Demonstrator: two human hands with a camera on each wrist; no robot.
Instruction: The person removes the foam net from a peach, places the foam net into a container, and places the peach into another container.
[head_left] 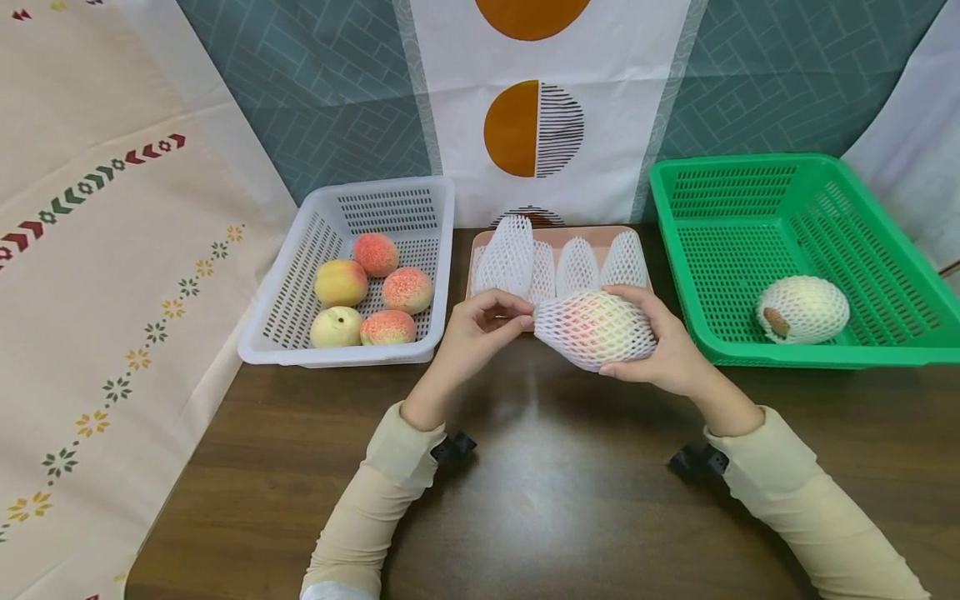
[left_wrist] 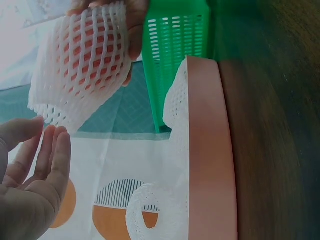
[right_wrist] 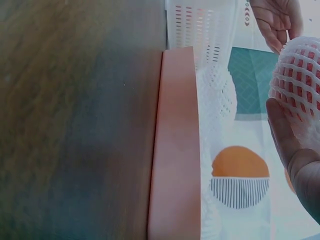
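Observation:
A peach in a white foam net (head_left: pixel 596 331) is held up over the front of a pink tray (head_left: pixel 562 236). My right hand (head_left: pixel 667 350) grips it from the right, thumb below and fingers above. My left hand (head_left: pixel 480 329) pinches the net's open end at the left; in the left wrist view the thumb and fingertips are right at that net edge (left_wrist: pixel 55 117). Reddish skin shows through the mesh in both wrist views. Several foam nets, among them a tall one (head_left: pixel 506 258), stand in the tray behind my hands.
At the left, a white basket (head_left: pixel 258 321) holds several bare peaches (head_left: pixel 341 283). A green basket (head_left: pixel 735 354) at the right contains one netted fruit (head_left: pixel 802 310) with a brown patch. Both stand on the dark wooden table (head_left: pixel 540 492), with patterned cloth hanging behind.

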